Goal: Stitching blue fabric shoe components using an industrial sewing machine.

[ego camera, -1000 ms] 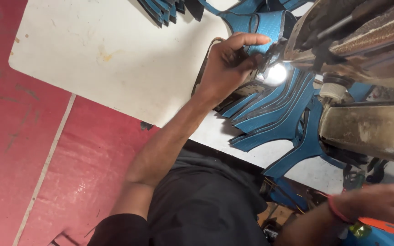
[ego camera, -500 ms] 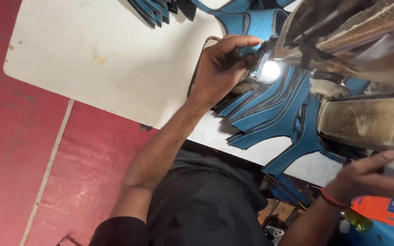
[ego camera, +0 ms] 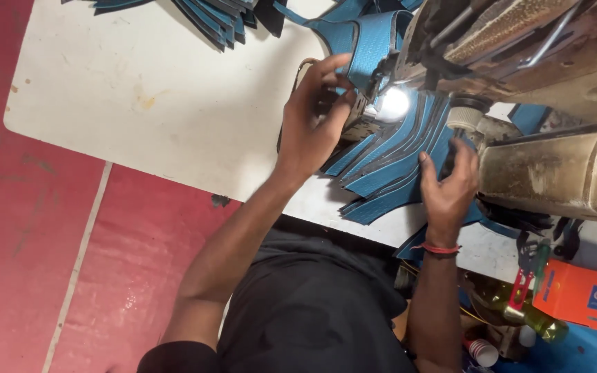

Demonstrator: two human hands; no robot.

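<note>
My left hand (ego camera: pixel 316 117) pinches a blue-and-black shoe upper piece (ego camera: pixel 371 48) beside the sewing machine's (ego camera: pixel 540 90) needle area, where a small lamp (ego camera: pixel 393 103) glows. My right hand (ego camera: pixel 448 183), with a red thread on the wrist, rests on a fanned stack of blue cut pieces (ego camera: pixel 388 169) on the white table (ego camera: pixel 139 103), close under the machine arm. Its fingers lie spread on the stack.
More blue pieces (ego camera: pixel 209 17) lie stacked at the table's far edge. An orange box (ego camera: pixel 582 293), a bottle with yellow liquid (ego camera: pixel 513 307) and a small cup (ego camera: pixel 481 349) sit low on the right. Red floor (ego camera: pixel 29 242) lies left of the table.
My right hand came up from the lower right and now lies on the stack of blue pieces. My left hand stays at the needle area with the piece.
</note>
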